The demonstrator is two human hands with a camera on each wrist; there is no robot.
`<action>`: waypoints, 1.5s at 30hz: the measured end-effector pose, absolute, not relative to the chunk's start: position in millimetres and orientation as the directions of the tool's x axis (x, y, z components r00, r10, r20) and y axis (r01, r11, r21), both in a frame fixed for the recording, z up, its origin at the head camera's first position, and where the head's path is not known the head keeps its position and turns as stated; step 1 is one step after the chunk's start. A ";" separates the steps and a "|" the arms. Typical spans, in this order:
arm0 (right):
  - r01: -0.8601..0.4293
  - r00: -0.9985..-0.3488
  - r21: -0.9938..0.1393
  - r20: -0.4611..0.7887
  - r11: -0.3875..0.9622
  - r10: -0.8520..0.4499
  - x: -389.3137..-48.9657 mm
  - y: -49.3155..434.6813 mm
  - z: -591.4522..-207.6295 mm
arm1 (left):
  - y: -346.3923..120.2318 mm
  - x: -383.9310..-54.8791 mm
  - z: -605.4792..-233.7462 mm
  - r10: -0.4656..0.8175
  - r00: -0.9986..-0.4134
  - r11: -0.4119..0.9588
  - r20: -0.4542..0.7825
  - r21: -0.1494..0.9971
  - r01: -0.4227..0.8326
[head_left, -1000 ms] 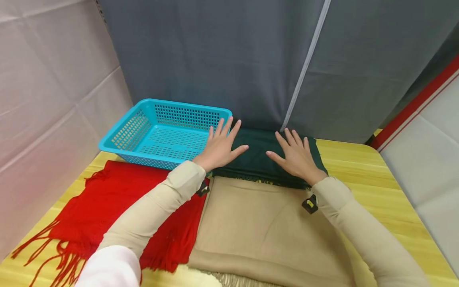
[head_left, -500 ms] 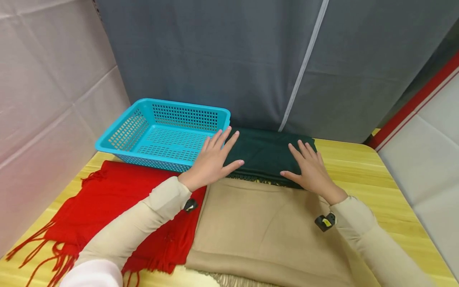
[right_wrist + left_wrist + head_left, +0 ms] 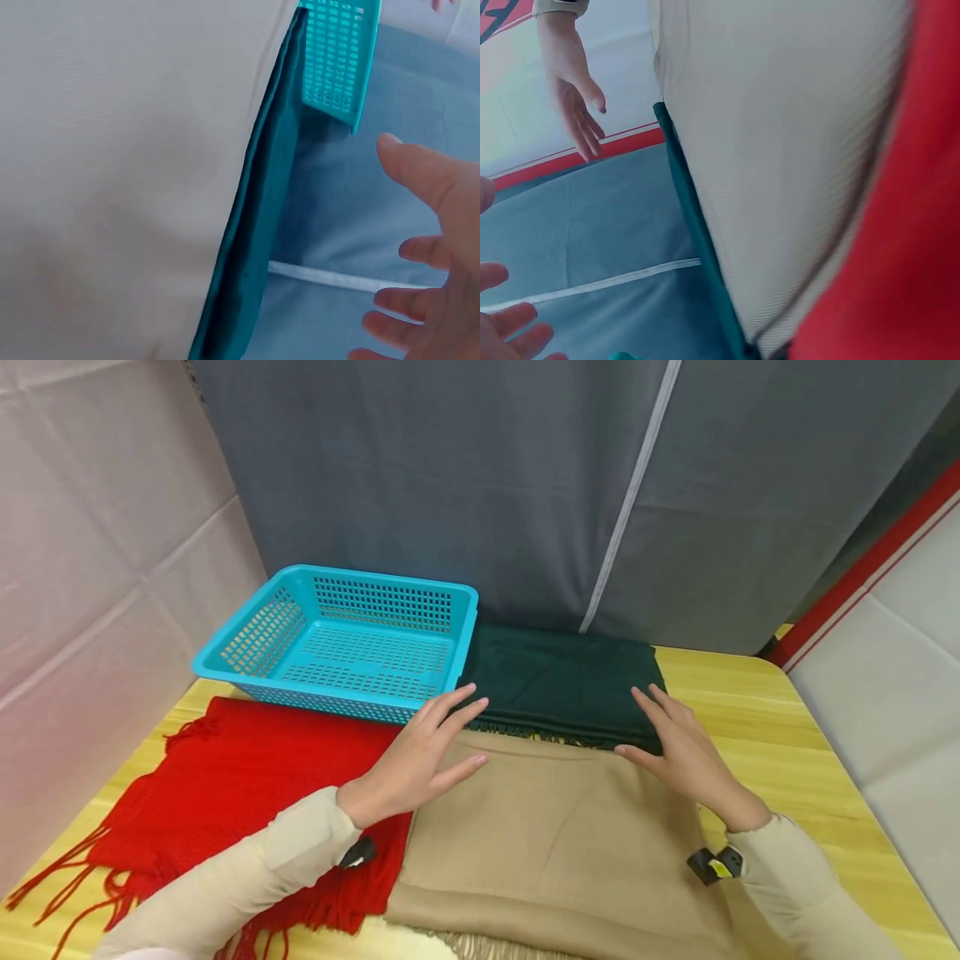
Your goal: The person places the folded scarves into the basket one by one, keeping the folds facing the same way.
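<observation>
My left hand hovers with spread fingers over the seam where the red scarf meets the beige scarf. Over the far right corner of the beige scarf, my right hand is held out, its fingers extended and holding nothing. Behind the beige scarf lies a folded dark green scarf, its fringe along the near edge. All three scarves lie flat, the red one with long tassels at its left. In the right wrist view the beige cloth fills the left side, the green edge beside it.
A blue perforated basket stands at the back left, behind the red scarf, with nothing in it. A grey curtain closes off the back. White panels flank the wooden table, the right one edged in red.
Both hands have drawn back toward the body and moved apart, leaving the green scarf and basket side. The scarves and basket stay in place.
</observation>
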State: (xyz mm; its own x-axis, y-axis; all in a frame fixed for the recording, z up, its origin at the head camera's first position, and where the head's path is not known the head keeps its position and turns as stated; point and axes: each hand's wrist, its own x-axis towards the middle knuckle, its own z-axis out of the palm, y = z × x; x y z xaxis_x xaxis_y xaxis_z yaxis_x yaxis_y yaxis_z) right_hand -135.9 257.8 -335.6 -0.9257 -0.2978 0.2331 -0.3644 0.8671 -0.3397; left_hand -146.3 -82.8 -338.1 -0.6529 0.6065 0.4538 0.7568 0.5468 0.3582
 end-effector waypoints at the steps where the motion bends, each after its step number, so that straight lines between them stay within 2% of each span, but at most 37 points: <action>1: -0.360 -0.927 -0.345 0.234 0.867 -0.292 -132.9 260.0 -336.2 | -85.8 -143.8 -340.1 0.601 -0.660 0.544 0.452 0.373 0.751; 12: -0.265 -0.963 -0.445 0.158 0.855 -0.216 -109.1 280.4 -343.2 | -107.6 -128.8 -356.2 0.526 -0.779 0.558 0.342 0.552 0.619; 21: -0.224 -0.974 -0.459 0.089 0.860 -0.206 -97.8 290.9 -349.0 | -115.7 -123.5 -373.9 0.470 -0.869 0.509 0.156 0.756 0.411; 34: -0.132 -0.980 -0.456 -0.073 0.880 -0.185 -88.1 301.4 -353.9 | -117.1 -114.9 -387.3 0.483 -0.874 0.490 0.045 0.814 0.312; 45: 0.020 -0.972 -0.496 -0.214 0.868 -0.100 -83.3 313.6 -366.6 | -117.2 -105.4 -382.0 0.491 -0.868 0.534 -0.072 0.812 0.235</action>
